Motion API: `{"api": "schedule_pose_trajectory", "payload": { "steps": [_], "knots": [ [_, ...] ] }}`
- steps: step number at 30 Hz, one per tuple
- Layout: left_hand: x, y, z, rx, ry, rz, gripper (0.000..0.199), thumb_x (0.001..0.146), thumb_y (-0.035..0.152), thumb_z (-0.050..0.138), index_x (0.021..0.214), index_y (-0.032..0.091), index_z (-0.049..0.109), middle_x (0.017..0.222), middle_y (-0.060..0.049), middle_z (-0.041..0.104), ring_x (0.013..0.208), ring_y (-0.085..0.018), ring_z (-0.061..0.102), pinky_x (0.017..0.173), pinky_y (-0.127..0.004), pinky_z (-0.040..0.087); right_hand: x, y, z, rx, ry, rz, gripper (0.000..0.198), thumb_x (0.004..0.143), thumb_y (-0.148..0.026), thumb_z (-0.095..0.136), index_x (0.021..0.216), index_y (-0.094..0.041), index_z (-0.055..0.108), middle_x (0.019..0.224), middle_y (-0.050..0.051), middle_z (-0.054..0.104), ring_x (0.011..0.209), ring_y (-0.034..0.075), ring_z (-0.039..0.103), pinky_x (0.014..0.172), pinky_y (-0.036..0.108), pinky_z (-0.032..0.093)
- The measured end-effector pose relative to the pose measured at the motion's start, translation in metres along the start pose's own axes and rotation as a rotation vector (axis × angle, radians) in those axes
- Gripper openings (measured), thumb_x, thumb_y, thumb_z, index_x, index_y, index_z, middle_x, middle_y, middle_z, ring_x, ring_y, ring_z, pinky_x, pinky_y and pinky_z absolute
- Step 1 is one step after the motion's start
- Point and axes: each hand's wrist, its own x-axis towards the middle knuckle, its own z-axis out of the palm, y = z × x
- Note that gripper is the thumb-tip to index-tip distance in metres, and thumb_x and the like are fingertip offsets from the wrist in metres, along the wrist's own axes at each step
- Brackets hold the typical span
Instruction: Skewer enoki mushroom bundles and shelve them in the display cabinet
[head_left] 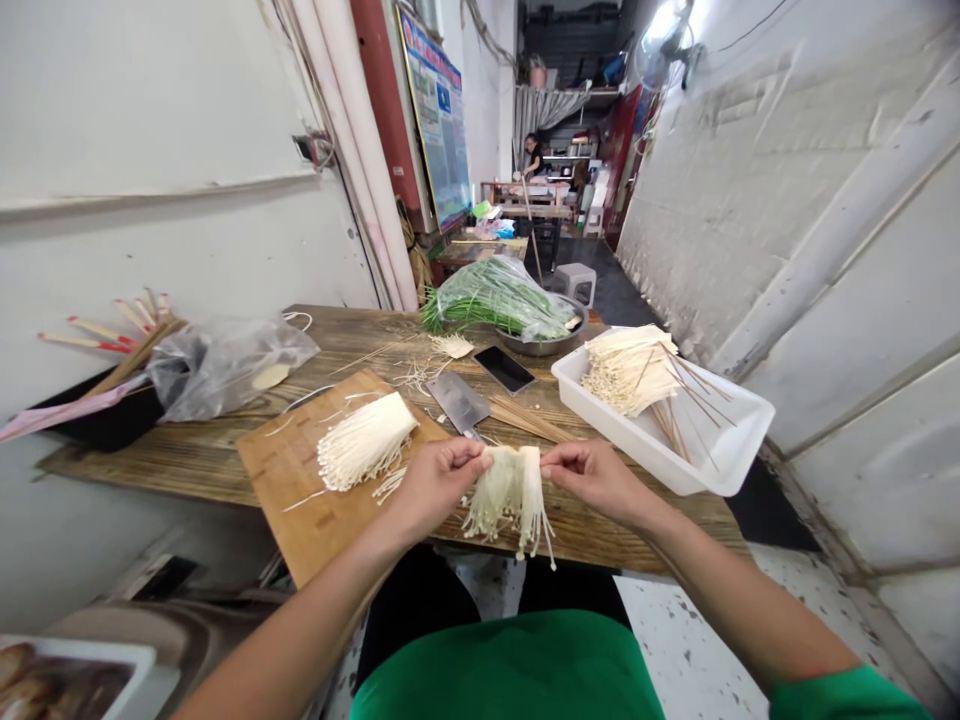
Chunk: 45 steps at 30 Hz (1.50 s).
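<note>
My left hand (444, 482) is closed, its thumb and fingers pinching the left top edge of a thin spread of enoki mushrooms (504, 490). At the opposite top edge my right hand (592, 480) pinches the same enoki, whose caps hang down over the table's front edge. Whether a skewer runs through them I cannot tell. On the wooden cutting board (289, 455) to the left lies a thick bundle of enoki (367, 440). A cleaver (459, 402) and loose bamboo skewers (529, 418) lie just beyond my hands.
A white tray (720, 465) at right holds skewered enoki (630, 370). Behind stand a phone (504, 370) and a metal bowl (544, 345) with bagged green vegetables (499, 295). At left sit a plastic bag (225, 365) and a black box (112, 415). A person (532, 155) is far back.
</note>
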Motion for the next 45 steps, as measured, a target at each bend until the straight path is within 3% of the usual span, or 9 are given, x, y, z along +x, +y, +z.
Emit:
{"api": "schedule_pose_trajectory", "payload": {
  "steps": [3, 13, 20, 30, 45],
  "knots": [
    [0.002, -0.003, 0.001, -0.035, -0.018, -0.011, 0.029, 0.07, 0.042, 0.062, 0.072, 0.012, 0.061, 0.066, -0.002, 0.062, 0.06, -0.013, 0.053, 0.058, -0.023, 0.037, -0.001, 0.006, 0.001, -0.053, 0.025, -0.002, 0.02, 0.076, -0.029, 0.057, 0.074, -0.014, 0.07, 0.067, 0.003, 0.066, 0.059, 0.014, 0.055, 0.055, 0.024, 0.04],
    [-0.004, 0.009, -0.001, -0.167, -0.026, -0.073, 0.035, 0.062, 0.046, 0.069, 0.071, 0.012, 0.065, 0.069, -0.004, 0.065, 0.064, -0.014, 0.056, 0.063, -0.025, 0.041, 0.0, 0.009, 0.0, -0.022, 0.007, -0.045, 0.023, 0.077, -0.034, 0.059, 0.077, -0.014, 0.07, 0.075, 0.004, 0.069, 0.066, 0.016, 0.058, 0.061, 0.026, 0.043],
    [-0.005, 0.003, -0.005, -0.422, -0.15, -0.171, 0.029, 0.063, 0.038, 0.073, 0.068, 0.012, 0.063, 0.062, 0.0, 0.059, 0.056, -0.008, 0.048, 0.055, -0.02, 0.036, 0.001, 0.015, -0.003, 0.075, -0.069, -0.044, 0.026, 0.076, -0.039, 0.062, 0.079, -0.014, 0.071, 0.078, 0.005, 0.069, 0.071, 0.016, 0.059, 0.067, 0.027, 0.044],
    [-0.003, -0.006, -0.013, -0.6, -0.342, -0.326, 0.022, 0.065, 0.031, 0.074, 0.069, 0.013, 0.062, 0.063, 0.0, 0.059, 0.06, -0.009, 0.053, 0.065, -0.023, 0.042, 0.0, 0.017, -0.003, 0.204, -0.131, -0.006, 0.032, 0.071, -0.044, 0.067, 0.078, -0.013, 0.07, 0.068, 0.003, 0.064, 0.06, 0.011, 0.051, 0.058, 0.024, 0.039],
    [0.0, -0.017, -0.012, -0.646, -0.249, -0.336, 0.024, 0.063, 0.03, 0.076, 0.071, 0.011, 0.064, 0.065, -0.003, 0.064, 0.057, -0.009, 0.056, 0.058, -0.02, 0.043, 0.011, 0.032, 0.019, 0.424, -0.168, 0.001, 0.032, 0.067, -0.045, 0.071, 0.072, -0.013, 0.069, 0.053, -0.002, 0.054, 0.05, 0.008, 0.042, 0.049, 0.021, 0.033]
  ]
}}
